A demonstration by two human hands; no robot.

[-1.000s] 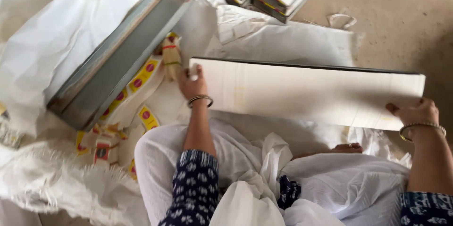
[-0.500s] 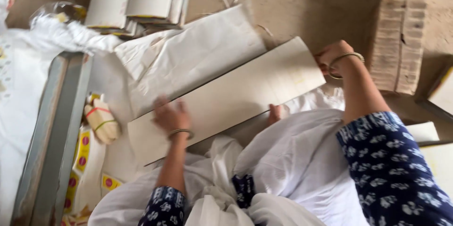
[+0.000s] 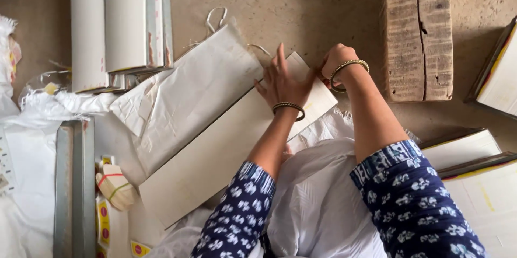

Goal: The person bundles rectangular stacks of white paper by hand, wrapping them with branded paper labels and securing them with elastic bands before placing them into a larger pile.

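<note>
A long flat white cardboard box lies slanted across my lap, its far end up and to the right. My left hand rests flat on that far end, fingers spread, a bangle on the wrist. My right hand is curled around the box's far corner, gripping its edge, with a gold bangle on the wrist. A white woven sack lies just left of the box, partly under it.
Stacked long white boxes stand at the upper left. A worn wooden block lies at the upper right. More flat boxes lie at the right. A grey metal tray, a banded bundle of labels and yellow stickers lie at the lower left.
My left hand has slid from the box's near end up to its far end, beside my right hand. The view has shifted right, and the box lies more steeply slanted.
</note>
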